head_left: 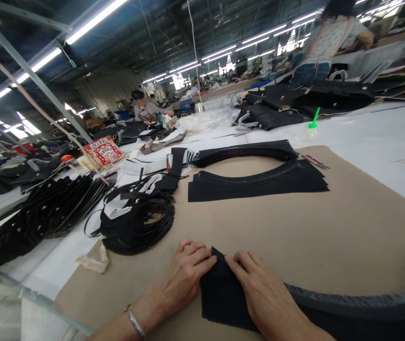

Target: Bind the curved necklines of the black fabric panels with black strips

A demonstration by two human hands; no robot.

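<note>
Along the near edge of the brown board lies a long curved black piece of fabric or leather, with a grey, pleated-looking inner edge. My left hand pinches its top corner at the left end, thumb and fingers pressed together there. Close by, my right hand has its fingers bent onto the same folded edge and covers part of the piece. Farther back are stacked black curved pieces with similar shaping. To the left of them sits a coil of black strips.
Pink-handled snips lie at the right of the stacks. A green-tipped bottle stands on the white table. A cloth scrap, a red printed box and piled black pieces are at left. Other people work beyond.
</note>
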